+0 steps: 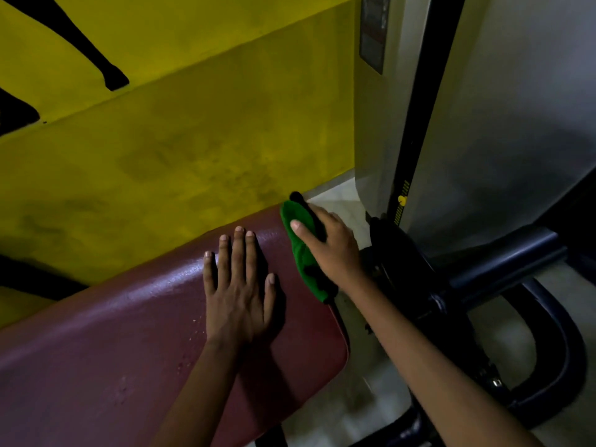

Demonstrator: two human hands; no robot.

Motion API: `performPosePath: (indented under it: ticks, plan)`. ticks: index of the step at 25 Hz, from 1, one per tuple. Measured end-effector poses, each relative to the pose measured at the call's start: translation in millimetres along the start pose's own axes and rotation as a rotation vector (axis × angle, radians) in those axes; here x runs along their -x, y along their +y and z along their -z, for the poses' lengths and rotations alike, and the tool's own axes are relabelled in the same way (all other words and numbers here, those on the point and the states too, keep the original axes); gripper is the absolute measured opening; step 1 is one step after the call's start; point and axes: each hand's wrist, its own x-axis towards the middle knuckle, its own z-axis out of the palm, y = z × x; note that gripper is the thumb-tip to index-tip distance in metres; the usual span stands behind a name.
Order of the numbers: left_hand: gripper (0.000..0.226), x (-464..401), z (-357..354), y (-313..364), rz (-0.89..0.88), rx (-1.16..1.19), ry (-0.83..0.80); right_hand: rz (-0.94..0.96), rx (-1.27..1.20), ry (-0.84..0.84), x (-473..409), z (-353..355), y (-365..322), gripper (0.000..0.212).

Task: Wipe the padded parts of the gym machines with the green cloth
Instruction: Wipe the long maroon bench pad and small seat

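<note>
You are looking at a dim, underexposed picture with muted colours. A soft sheen lies on the maroon pad (129, 333) beside your left hand (238, 291), which casts a shadow to its right. The black frame (503, 262) sinks into near darkness. Straight lines bow toward the edges, and detail is soft throughout.

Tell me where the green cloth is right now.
In the head view, the green cloth is right of centre, held by the right hand against the right edge of the maroon pad, beside the flat left hand.
</note>
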Motion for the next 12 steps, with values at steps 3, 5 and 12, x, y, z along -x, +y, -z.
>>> performPosePath:
  ticks: [3,5,12]
  plan:
    - [0.066,1.2,0.8,-0.1,-0.006,0.001,-0.005,0.005,0.077,0.089,73.7,8.8,15.7,0.055]
    - [0.066,0.3,0.5,-1.9,-0.016,0.001,-0.012,0.02,0.176,0.09,72.5,7.9,12.9,0.057]
    - [0.068,-0.1,7.6,-13.1,-0.087,0.031,-0.039,0.045,0.358,0.127,58.4,-0.7,-6.5,0.06]
